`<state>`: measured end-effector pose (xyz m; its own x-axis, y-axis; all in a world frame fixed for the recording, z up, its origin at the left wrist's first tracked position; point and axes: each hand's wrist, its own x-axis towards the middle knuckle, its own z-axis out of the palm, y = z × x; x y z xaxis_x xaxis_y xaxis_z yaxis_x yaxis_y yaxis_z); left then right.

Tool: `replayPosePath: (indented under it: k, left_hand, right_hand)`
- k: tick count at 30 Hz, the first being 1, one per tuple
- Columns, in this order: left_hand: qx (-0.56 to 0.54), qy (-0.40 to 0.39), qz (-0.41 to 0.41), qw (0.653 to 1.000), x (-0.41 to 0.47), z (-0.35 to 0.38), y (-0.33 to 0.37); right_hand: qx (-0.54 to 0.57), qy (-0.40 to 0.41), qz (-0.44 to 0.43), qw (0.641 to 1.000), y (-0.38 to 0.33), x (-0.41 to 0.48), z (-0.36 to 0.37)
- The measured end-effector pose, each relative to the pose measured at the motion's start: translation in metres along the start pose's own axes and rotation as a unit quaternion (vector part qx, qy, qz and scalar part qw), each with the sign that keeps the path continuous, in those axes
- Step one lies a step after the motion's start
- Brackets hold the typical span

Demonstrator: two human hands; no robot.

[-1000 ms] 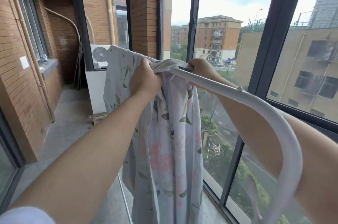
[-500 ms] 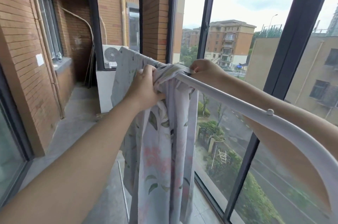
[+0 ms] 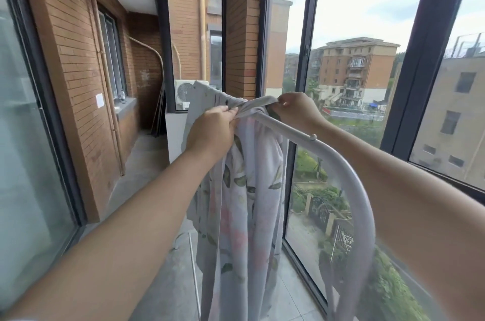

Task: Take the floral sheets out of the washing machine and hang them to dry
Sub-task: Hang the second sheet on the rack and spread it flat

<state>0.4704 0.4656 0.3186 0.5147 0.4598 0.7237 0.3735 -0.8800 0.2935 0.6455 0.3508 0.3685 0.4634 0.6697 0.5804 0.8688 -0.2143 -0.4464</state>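
left hand (image 3: 212, 129) grips the bunched floral sheet (image 3: 246, 202); right hand (image 3: 294, 108) pinches its edge, now pulled taut over the rail (image 3: 328, 149); spreading looks begun

Rack: a white metal drying rack (image 3: 330, 149); its top rail curves up from the lower right, then runs straight ahead.
On the rack: a floral sheet (image 3: 246, 189) draped over the rail, bunched tight at the top and hanging down in long folds.
Floor: grey tiles (image 3: 147, 163); a thin white rack leg (image 3: 194, 273) stands on them.
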Motion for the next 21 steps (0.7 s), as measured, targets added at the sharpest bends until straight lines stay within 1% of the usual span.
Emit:
replayPosePath:
  k: [2, 4, 7, 9, 12, 16, 19, 21]
  left_hand:
    - [0.041, 0.0, 0.026, 0.999, -0.004, -0.002, 0.011]
    - [0.017, 0.016, 0.041, 0.999, -0.011, -0.005, 0.023]
    - [-0.04, 0.033, 0.008, 0.999, -0.019, -0.008, 0.039]
    - [-0.036, 0.047, 0.003, 0.998, -0.023, -0.009, 0.046]
    - [-0.046, 0.061, 0.0, 0.997, -0.026, -0.009, 0.052]
    - [-0.093, 0.072, -0.03, 0.993, -0.025, -0.013, 0.06]
    - [-0.108, 0.079, -0.037, 0.99, -0.021, -0.021, 0.07]
    - [-0.105, 0.079, -0.065, 0.989, -0.017, -0.027, 0.077]
  right_hand:
    - [0.012, 0.007, 0.007, 1.0, -0.002, -0.005, -0.004]
    - [0.034, 0.017, 0.022, 0.999, -0.004, -0.011, -0.009]
    - [0.052, 0.036, 0.022, 0.998, -0.005, -0.02, -0.016]
    - [0.073, 0.048, 0.021, 0.996, -0.004, -0.027, -0.02]
    - [0.097, 0.026, 0.036, 0.994, -0.002, -0.037, -0.028]
    - [0.1, 0.006, 0.044, 0.994, -0.005, -0.042, -0.035]
    - [0.08, 0.009, 0.038, 0.996, -0.011, -0.044, -0.04]
    - [0.058, 0.023, 0.027, 0.998, -0.015, -0.044, -0.042]
